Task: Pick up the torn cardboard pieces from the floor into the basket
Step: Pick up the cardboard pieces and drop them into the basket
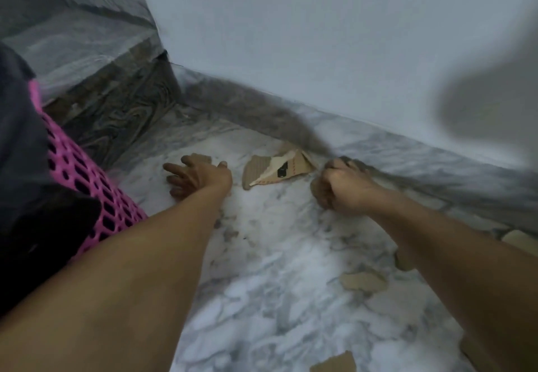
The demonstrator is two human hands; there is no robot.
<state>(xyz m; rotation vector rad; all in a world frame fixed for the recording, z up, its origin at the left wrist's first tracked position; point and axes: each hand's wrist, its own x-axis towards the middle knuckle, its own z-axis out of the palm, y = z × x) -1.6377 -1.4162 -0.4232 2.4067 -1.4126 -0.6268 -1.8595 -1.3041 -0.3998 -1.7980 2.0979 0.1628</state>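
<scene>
A large torn cardboard piece (pixel 275 169), brown with a pale ripped face and a small black mark, lies flat on the white marble floor (pixel 276 255) close to the grey skirting (pixel 436 168) under the wall (pixel 320 37), between the two hands. The right hand (pixel 342 186) is just to its right, curled into a fist; it seems to be closed on a small scrap of cardboard (pixel 315 187), though blur makes that hard to confirm. The left hand (pixel 198 176) is to the left of the large piece, palm down with fingers spread and open, hovering at or on the floor, and a small brown scrap (pixel 201 157) shows just beyond its fingers. More torn pieces lie nearer the person: one (pixel 364 281) beside the right forearm and another (pixel 334 364) at the bottom edge of the view. The pink mesh basket (pixel 87 176) stands at the left, well apart from the large piece, partly hidden by dark clothing (pixel 23 153). A grey marble step (pixel 96 60) rises behind it.
</scene>
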